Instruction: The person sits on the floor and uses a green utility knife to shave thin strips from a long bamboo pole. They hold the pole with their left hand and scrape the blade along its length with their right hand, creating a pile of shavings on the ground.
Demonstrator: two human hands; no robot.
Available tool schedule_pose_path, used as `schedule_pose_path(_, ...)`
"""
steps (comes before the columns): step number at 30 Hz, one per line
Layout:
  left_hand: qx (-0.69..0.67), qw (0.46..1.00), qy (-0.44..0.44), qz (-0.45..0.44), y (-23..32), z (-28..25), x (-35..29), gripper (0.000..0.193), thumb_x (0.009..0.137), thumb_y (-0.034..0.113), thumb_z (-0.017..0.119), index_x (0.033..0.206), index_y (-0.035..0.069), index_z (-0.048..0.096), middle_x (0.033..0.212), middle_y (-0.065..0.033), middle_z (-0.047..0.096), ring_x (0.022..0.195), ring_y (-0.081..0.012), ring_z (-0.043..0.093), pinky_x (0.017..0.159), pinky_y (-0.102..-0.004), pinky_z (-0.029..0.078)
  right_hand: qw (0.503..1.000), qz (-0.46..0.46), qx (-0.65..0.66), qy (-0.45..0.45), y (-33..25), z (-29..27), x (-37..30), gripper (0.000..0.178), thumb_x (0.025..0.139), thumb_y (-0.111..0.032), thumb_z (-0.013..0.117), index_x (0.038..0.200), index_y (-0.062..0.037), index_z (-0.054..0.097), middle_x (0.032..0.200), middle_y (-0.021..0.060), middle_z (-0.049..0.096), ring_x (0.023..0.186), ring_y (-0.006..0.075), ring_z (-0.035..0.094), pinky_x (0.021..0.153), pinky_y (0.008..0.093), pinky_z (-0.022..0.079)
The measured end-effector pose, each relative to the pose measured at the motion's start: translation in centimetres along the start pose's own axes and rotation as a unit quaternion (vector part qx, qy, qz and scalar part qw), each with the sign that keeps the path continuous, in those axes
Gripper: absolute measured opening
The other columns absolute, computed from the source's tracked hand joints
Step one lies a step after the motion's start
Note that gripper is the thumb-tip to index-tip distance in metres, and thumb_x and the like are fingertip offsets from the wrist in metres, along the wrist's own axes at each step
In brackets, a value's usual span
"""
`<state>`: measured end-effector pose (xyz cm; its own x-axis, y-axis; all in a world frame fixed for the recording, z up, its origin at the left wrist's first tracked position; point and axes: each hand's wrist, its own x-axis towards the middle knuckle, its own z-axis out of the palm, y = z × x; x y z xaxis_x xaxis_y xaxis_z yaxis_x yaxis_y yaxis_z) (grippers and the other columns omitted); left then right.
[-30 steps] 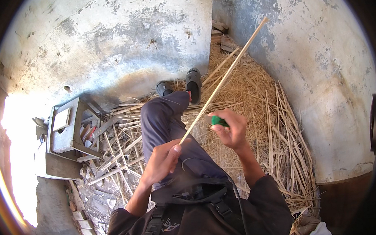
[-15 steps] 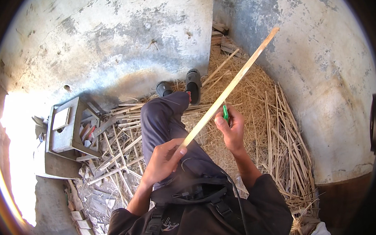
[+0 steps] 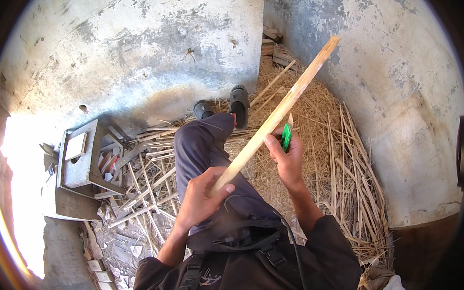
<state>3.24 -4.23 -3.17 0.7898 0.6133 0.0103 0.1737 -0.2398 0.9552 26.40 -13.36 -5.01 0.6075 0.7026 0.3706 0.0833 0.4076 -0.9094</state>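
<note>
A long, pale, flat wooden strip [image 3: 287,103] slants up and to the right across the view. My left hand [image 3: 203,195] is closed round its lower end, above my thigh, with the thumb along the near edge. Beside the middle of the strip, my right hand [image 3: 288,165] is closed on a green-handled knife [image 3: 286,137], whose pale pointed tip rises above the fingers. The right fingers reach the strip's edge, partly behind it; I cannot tell whether the blade touches it.
Loose straw and chips [image 3: 309,127] cover the floor ahead, with long thin sticks [image 3: 351,174] heaped at the right. A worn wooden stool [image 3: 91,155] lies at the left near more sticks. Peeling walls [image 3: 143,45] enclose the corner. My crossed legs [image 3: 204,144] stretch forward.
The strip has turned about its length, showing a broader face, and its far end has dipped slightly. The knife in my right hand has tilted, and more of its green handle shows.
</note>
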Motion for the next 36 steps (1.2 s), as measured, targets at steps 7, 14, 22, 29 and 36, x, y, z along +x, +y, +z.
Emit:
schedule_pose_path(7,0.049,0.992,0.014,0.119,-2.8,0.1,0.9,0.063,0.086,0.011,0.090,0.141,0.003,0.059,0.089,-0.0055,0.075,0.074,-0.0134,0.074,0.064,-0.0280,0.059,0.995,-0.015,0.085,0.041,-0.2,-0.7,1.2,0.013,0.103,-0.014,0.068,0.097,-0.0037,0.062,0.074,0.0067,0.068,0.049,0.0038,0.047,0.045,0.0213,0.036)
schedule_pose_path(14,0.097,0.992,0.019,0.076,-3.2,-0.3,1.3,0.048,0.088,0.014,0.088,0.129,0.002,0.066,0.084,-0.0052,0.071,0.074,-0.0160,0.076,0.065,-0.0283,0.058,0.987,-0.054,0.125,0.090,-1.2,-1.5,2.7,0.015,0.102,-0.015,0.069,0.096,-0.0027,0.064,0.071,0.0047,0.066,0.045,0.0053,0.046,0.041,0.0218,0.034)
schedule_pose_path(22,0.092,0.994,0.021,0.050,-3.1,-0.5,1.0,0.022,0.102,0.019,0.072,0.105,-0.002,0.064,0.077,-0.0134,0.062,0.065,-0.0206,0.055,0.065,-0.0362,0.046,0.989,-0.145,0.019,0.036,-0.8,-2.5,3.1,0.048,0.108,-0.049,0.054,0.121,-0.0026,0.056,0.085,0.0004,0.052,0.058,0.0032,0.039,0.048,0.0206,0.029)
schedule_pose_path(29,0.030,0.999,0.025,-0.009,-0.1,-0.8,0.4,0.022,0.107,0.020,0.066,0.102,-0.001,0.060,0.070,-0.0114,0.059,0.066,-0.0151,0.052,0.065,-0.0349,0.045,0.936,-0.290,-0.186,-0.073,2.0,-1.6,1.1,0.045,0.104,-0.049,0.063,0.103,-0.0038,0.062,0.084,0.0076,0.060,0.064,0.0134,0.055,0.052,0.0296,0.041)
schedule_pose_path(36,0.029,0.999,0.013,-0.008,2.5,-1.1,0.0,0.021,0.109,0.020,0.062,0.104,-0.001,0.060,0.070,-0.0109,0.059,0.066,-0.0135,0.052,0.064,-0.0351,0.046,0.882,-0.338,-0.296,-0.142,0.1,0.6,0.0,0.038,0.095,-0.043,0.078,0.102,-0.0062,0.071,0.077,0.0017,0.067,0.061,0.0191,0.067,0.053,0.0335,0.050)
